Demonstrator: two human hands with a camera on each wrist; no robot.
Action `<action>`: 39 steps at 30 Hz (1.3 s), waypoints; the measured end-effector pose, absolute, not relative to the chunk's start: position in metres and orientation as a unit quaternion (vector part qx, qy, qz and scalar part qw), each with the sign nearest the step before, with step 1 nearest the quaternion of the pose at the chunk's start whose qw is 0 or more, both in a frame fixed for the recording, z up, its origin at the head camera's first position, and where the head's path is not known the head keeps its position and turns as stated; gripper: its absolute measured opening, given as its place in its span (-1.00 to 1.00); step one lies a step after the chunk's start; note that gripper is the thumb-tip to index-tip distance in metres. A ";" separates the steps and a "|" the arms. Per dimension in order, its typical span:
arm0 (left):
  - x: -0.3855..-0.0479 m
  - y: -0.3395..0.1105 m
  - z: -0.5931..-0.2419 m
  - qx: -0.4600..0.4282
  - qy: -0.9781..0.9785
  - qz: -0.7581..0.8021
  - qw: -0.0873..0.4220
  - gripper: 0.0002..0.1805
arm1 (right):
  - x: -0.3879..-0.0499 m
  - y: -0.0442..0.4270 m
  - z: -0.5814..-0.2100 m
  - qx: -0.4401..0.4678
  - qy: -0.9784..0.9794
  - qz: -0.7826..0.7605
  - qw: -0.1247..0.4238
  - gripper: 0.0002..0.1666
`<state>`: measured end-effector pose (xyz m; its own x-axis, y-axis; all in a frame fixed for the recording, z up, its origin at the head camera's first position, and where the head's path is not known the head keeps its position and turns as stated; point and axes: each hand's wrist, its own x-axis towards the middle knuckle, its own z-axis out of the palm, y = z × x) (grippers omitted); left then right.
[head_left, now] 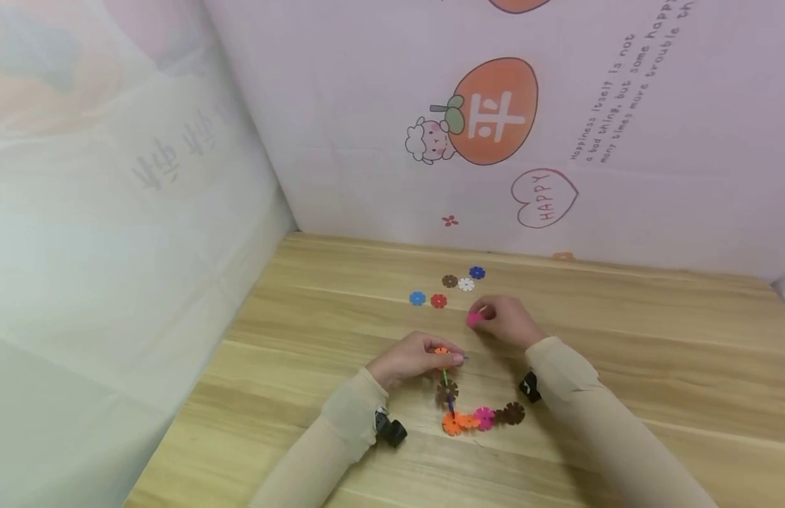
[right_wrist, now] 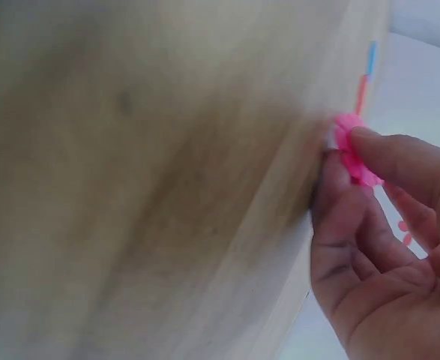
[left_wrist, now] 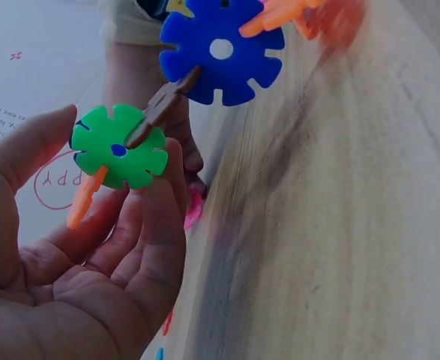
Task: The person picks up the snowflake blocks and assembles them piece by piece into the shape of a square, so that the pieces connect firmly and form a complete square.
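Note:
A chain of notched plastic discs lies bent in an L: an orange disc (head_left: 452, 423) at the corner, a pink disc (head_left: 484, 418) and a brown disc (head_left: 514, 413) to its right. My left hand (head_left: 414, 358) pinches the chain's far end, by an orange disc (head_left: 441, 351). In the left wrist view a green disc (left_wrist: 118, 148) sits within the fingers, joined to a brown disc (left_wrist: 163, 105) and then a blue disc (left_wrist: 221, 49). My right hand (head_left: 508, 321) pinches a pink disc (head_left: 474, 319) near the table, between thumb and fingertips in the right wrist view.
Loose discs lie beyond my hands on the wooden table (head_left: 342, 282): light blue (head_left: 417, 298), red (head_left: 438, 301), brown (head_left: 450, 281), white (head_left: 465, 284) and dark blue (head_left: 477, 272). A printed sheet (head_left: 367, 141) rises behind the table, and pale cloth (head_left: 145, 282) hangs at the left.

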<state>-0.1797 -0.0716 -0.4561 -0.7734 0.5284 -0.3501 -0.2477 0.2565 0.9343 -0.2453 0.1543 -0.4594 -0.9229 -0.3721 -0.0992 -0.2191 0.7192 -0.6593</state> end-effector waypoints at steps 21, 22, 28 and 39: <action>-0.181 -0.072 -0.456 0.100 0.747 0.577 0.315 -0.67 | -0.196 0.168 -0.450 -0.112 0.833 -0.489 0.233 -0.70; -0.181 -0.072 -0.456 0.100 0.746 0.578 0.315 -0.67 | -0.195 0.167 -0.449 -0.113 0.830 -0.493 0.235 -0.70; -0.180 -0.072 -0.456 0.096 0.748 0.578 0.311 -0.69 | -0.189 0.167 -0.446 -0.112 0.813 -0.515 0.250 -0.66; -0.182 -0.072 -0.458 0.096 0.746 0.583 0.308 -0.70 | -0.186 0.167 -0.448 -0.095 0.786 -0.551 0.265 -0.62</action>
